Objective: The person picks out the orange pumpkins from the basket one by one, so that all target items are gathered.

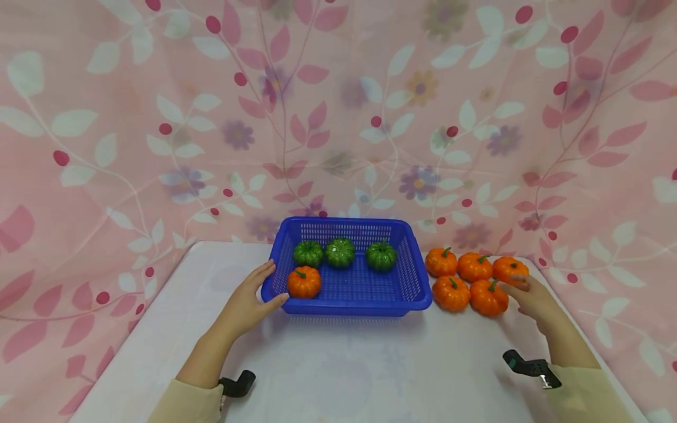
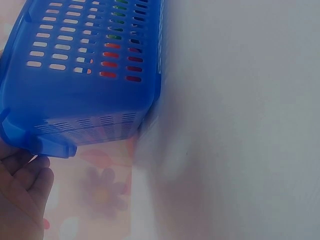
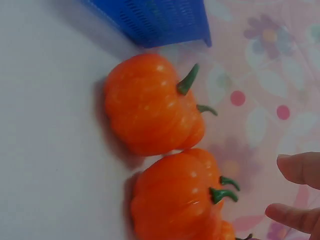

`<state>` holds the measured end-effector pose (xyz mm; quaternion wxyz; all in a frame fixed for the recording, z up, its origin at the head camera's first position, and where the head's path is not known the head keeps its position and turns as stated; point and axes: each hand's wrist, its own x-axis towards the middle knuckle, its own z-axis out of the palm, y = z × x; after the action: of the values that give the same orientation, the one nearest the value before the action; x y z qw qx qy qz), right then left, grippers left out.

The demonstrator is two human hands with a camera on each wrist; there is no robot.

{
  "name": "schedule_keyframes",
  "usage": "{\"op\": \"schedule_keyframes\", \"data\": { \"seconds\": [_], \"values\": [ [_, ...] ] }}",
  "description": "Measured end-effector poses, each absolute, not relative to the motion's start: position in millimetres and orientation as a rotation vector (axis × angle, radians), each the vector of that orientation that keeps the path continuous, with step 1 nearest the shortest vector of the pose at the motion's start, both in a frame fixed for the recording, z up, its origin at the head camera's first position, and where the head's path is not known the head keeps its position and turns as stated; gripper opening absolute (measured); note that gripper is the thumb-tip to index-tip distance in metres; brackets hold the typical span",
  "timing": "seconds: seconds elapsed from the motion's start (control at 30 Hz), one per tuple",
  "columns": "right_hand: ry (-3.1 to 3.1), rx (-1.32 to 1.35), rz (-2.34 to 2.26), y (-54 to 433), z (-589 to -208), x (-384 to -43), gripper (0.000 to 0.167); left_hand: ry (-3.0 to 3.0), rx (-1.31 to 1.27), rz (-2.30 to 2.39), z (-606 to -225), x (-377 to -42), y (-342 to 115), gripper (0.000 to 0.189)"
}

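Note:
A blue plastic basket (image 1: pixel 346 304) stands on the white table. My left hand (image 1: pixel 245 308) grips its left front corner, the thumb over the front rim and the fingers at the left rim. In the left wrist view, bent fingers (image 2: pixel 37 175) show beside the basket's lip. Inside are three green pumpkins (image 1: pixel 340 252) along the back and one orange pumpkin (image 1: pixel 304 282) at front left. My right hand (image 1: pixel 534 296) reaches over several more orange pumpkins (image 1: pixel 489 298) right of the basket. Its thumb and finger are spread apart beside them in the right wrist view, with nothing between.
A pink floral cloth (image 1: pixel 338 117) hangs behind the white table (image 1: pixel 344 364) and at both sides. The orange pumpkins outside stand close together in two rows beside the basket's right wall. Each wrist wears a black camera mount (image 1: pixel 531 369).

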<state>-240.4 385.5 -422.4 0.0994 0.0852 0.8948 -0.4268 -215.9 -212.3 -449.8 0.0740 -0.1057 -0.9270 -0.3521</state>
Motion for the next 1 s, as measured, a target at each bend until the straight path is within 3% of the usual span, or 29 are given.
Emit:
{"op": "schedule_keyframes", "data": {
  "seconds": [0.47, 1.0],
  "values": [
    [2.772, -0.063, -1.299, 334.1, -359.2, -229.0, 0.072, -2.791, -0.305, -1.060, -450.8, -216.5, -212.3, 0.083],
    [2.750, -0.323, -1.418, 237.6, -306.8, -229.7, 0.063, -2.781, -0.311, -1.060, -449.1, -216.6, -211.5, 0.083]
  ]
}}
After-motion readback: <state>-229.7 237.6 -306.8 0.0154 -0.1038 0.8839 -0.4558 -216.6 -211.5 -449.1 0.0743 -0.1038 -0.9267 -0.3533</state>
